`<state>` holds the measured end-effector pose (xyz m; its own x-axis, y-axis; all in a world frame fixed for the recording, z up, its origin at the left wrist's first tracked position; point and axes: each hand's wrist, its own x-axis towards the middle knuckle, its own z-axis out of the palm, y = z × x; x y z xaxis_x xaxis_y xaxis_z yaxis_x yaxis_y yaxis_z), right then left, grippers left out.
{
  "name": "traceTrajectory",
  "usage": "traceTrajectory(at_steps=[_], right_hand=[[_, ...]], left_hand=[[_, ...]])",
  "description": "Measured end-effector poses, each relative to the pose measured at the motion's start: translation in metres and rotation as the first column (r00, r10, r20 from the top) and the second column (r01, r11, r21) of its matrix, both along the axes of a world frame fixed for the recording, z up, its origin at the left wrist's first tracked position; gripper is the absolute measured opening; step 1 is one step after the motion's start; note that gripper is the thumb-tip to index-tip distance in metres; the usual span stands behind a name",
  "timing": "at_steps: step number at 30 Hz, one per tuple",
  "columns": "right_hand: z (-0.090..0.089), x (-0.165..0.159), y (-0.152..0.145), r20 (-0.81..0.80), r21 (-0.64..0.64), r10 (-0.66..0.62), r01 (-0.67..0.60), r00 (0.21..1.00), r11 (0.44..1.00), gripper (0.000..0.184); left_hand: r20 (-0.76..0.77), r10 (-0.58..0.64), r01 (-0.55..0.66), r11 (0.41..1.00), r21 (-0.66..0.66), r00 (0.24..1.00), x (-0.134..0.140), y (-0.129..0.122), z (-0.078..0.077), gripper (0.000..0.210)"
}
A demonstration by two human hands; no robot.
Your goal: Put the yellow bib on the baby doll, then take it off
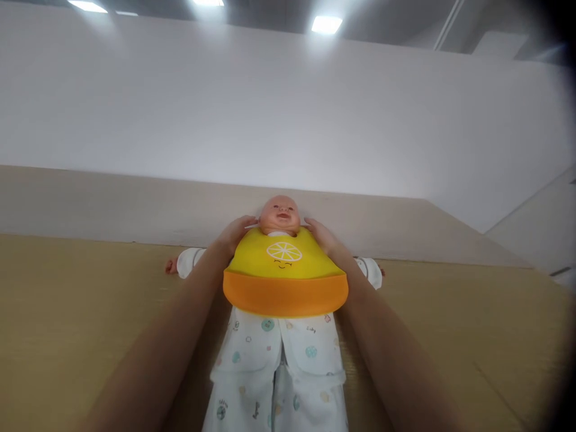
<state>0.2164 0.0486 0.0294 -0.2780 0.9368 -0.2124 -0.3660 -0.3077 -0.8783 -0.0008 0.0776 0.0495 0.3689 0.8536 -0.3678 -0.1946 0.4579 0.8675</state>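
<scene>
A baby doll (279,210) lies on its back, head away from me, arms spread to both sides. Over its chest lies a yellow silicone bib (252,255) with a white citrus slice, a smiling face and an orange catch pocket (285,295). My left hand (237,231) is beside the doll's neck at the bib's upper left edge, fingers closed on it. At the upper right edge, my right hand (320,234) grips the bib in the same way. The fingertips are partly hidden by the bib and neck. Patterned white clothes (310,348) cover the doll's legs.
The doll lies on a tan, wood-like surface (90,318). Behind its head runs a pale raised strip (112,201), with a tall white wall (270,114) beyond it. Ceiling lights (327,24) shine above. A dark blur covers the right edge of the view.
</scene>
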Motion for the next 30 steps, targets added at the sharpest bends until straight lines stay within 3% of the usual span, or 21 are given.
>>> traceTrajectory(at_steps=[3, 10, 13, 19, 24, 27, 30], right_hand=[[0.000, -0.005, -0.006, -0.065, 0.017, 0.039, -0.038, 0.997, 0.999, 0.044], [0.001, -0.002, 0.009, -0.139, 0.016, 0.052, -0.050, 0.989, 0.999, 0.035], [0.003, 0.002, 0.012, -0.189, 0.045, 0.029, -0.021, 0.982, 0.999, 0.031], [0.000, 0.001, -0.003, -0.222, 0.065, 0.041, -0.027, 0.974, 0.998, 0.028], [-0.008, -0.006, -0.029, -0.224, 0.092, -0.006, 0.028, 0.975, 0.995, 0.027], [-0.008, -0.011, -0.056, -0.219, 0.138, -0.075, 0.107, 0.973, 0.985, 0.027], [-0.005, -0.015, -0.089, -0.226, 0.164, -0.073, 0.111, 0.971, 0.980, 0.027]], left_hand=[[0.059, 0.081, -0.081, 0.997, -0.002, 0.995, 0.001, -0.001, 0.001, 0.016], [0.068, 0.172, -0.177, 0.981, 0.076, 0.983, -0.002, 0.004, 0.002, 0.035], [0.138, 0.142, -0.157, 0.982, 0.108, 0.980, -0.005, 0.003, 0.006, 0.043], [0.185, 0.172, -0.208, 0.958, 0.197, 0.967, -0.002, -0.011, 0.015, 0.027], [0.151, 0.179, -0.218, 0.927, 0.305, 0.972, -0.003, -0.036, 0.014, 0.020], [0.134, 0.168, -0.207, 0.900, 0.383, 0.977, -0.010, -0.064, 0.015, 0.022], [0.075, 0.112, -0.132, 0.914, 0.384, 0.991, -0.018, -0.098, 0.017, 0.030]])
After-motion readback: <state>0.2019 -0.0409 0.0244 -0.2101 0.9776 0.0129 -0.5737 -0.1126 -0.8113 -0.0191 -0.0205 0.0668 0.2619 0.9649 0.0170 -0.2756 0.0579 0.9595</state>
